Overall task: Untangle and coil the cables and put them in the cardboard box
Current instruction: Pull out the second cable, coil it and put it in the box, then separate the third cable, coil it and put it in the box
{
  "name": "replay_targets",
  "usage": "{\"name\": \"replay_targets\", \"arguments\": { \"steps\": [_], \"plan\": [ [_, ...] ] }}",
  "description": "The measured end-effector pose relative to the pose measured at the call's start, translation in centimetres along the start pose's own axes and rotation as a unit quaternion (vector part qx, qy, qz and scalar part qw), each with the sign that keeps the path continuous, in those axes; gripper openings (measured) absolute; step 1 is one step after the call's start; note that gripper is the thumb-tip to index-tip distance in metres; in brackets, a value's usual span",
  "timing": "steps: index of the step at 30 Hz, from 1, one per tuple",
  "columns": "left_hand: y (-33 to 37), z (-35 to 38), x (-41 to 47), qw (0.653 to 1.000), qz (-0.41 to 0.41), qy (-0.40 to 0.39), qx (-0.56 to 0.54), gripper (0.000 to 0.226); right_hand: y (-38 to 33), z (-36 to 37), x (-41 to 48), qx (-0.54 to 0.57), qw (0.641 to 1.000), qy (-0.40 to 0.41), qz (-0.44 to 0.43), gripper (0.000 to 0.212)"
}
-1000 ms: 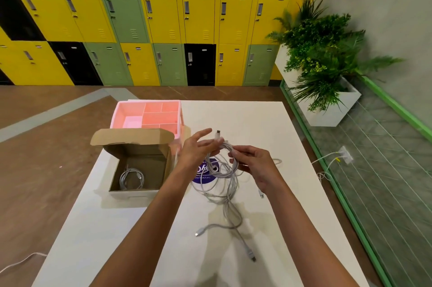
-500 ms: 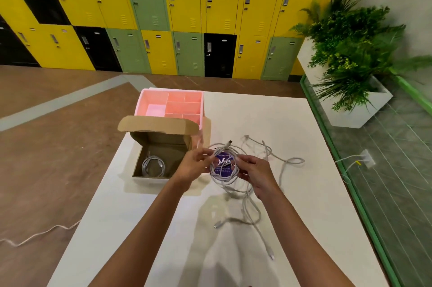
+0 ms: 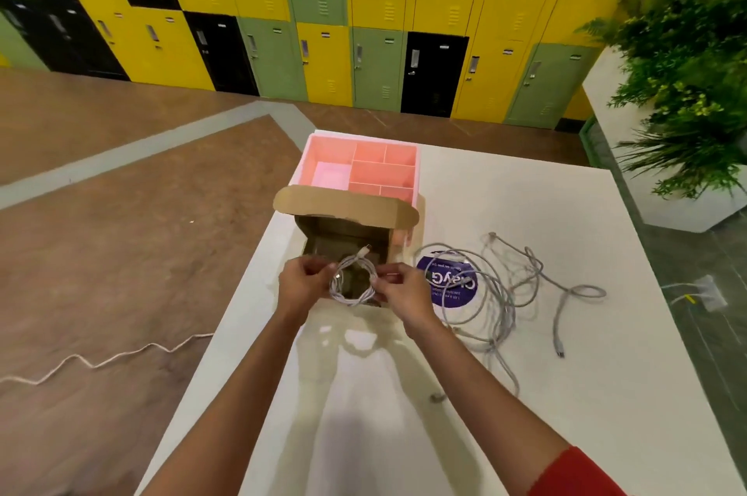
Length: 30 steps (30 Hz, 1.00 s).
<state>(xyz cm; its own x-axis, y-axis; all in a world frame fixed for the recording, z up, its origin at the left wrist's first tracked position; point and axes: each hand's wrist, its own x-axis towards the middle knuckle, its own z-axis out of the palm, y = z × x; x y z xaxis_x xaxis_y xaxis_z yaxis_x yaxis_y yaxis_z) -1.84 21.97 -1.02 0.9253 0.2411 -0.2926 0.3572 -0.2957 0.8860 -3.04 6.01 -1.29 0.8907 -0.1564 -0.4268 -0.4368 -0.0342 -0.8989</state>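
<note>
Over the open cardboard box [image 3: 347,207], your left hand [image 3: 304,282] and right hand [image 3: 399,290] each pinch one side of the coiled white cable [image 3: 344,298]. It looks light and springy; grip across all loops so none slips free.

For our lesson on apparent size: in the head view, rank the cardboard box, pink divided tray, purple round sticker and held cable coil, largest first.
1. cardboard box, flap included.
2. pink divided tray.
3. purple round sticker and cable coil look about alike; unranked.
</note>
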Motion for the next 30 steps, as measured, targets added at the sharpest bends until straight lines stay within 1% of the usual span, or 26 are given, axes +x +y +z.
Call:
{"name": "replay_targets", "arguments": {
  "steps": [2, 4, 6, 8, 10, 11, 14, 17, 20, 23, 27, 30],
  "plan": [
    [-0.6, -1.2, 1.1, 1.0, -0.008, 0.007, -0.002, 0.017, -0.4, 2.0, 1.1, 0.003, 1.0, -0.002, 0.011, 0.02],
    [-0.9, -1.6, 1.9, 1.0, -0.008, 0.009, 0.008, 0.025, -0.6, 3.3, 2.2, 0.017, 0.999, 0.001, 0.027, 0.02],
    [-1.2, -1.8, 2.6, 0.999, -0.003, 0.003, 0.042, 0.034, -0.3, 4.6, 3.7, 0.014, 0.999, 0.016, 0.037, 0.021],
    [-1.3, -1.4, 2.9, 0.997, 0.01, -0.001, 0.076, 0.041, 0.2, 5.3, 5.4, -0.004, 0.999, 0.026, 0.041, 0.021],
    [-1.6, -0.9, 3.2, 0.992, 0.046, 0.01, 0.114, 0.043, 0.9, 6.0, 7.0, 0.009, 0.997, 0.028, 0.067, 0.019],
    [-1.7, -0.6, 3.3, 0.99, 0.063, 0.017, 0.125, 0.043, 1.6, 6.4, 8.1, 0.003, 0.996, 0.035, 0.076, 0.018],
    [-2.1, 0.3, 3.7, 0.987, 0.087, 0.021, 0.135, 0.044, 1.4, 6.8, 8.7, -0.084, 0.992, 0.06, 0.067, 0.021],
    [-2.6, 1.0, 4.3, 0.98, 0.089, 0.011, 0.177, 0.051, 1.1, 7.0, 8.7, -0.128, 0.99, 0.044, 0.042, 0.025],
    [-3.1, 1.3, 4.6, 0.976, 0.086, 0.013, 0.199, 0.049, 1.4, 7.3, 9.0, -0.157, 0.987, 0.023, 0.026, 0.028],
    [-3.4, 1.4, 4.7, 0.968, 0.096, 0.01, 0.23, 0.054, 1.8, 7.3, 9.1, -0.192, 0.981, -0.002, 0.018, 0.031],
    [-3.4, 1.5, 4.5, 0.969, 0.104, 0.016, 0.224, 0.058, 1.0, 6.4, 8.0, -0.199, 0.979, -0.042, -0.002, 0.04],
    [-3.5, 1.5, 3.4, 0.973, 0.109, 0.046, 0.196, 0.05, 0.5, 5.0, 6.8, -0.206, 0.977, -0.058, -0.01, 0.039]
  ]
}}
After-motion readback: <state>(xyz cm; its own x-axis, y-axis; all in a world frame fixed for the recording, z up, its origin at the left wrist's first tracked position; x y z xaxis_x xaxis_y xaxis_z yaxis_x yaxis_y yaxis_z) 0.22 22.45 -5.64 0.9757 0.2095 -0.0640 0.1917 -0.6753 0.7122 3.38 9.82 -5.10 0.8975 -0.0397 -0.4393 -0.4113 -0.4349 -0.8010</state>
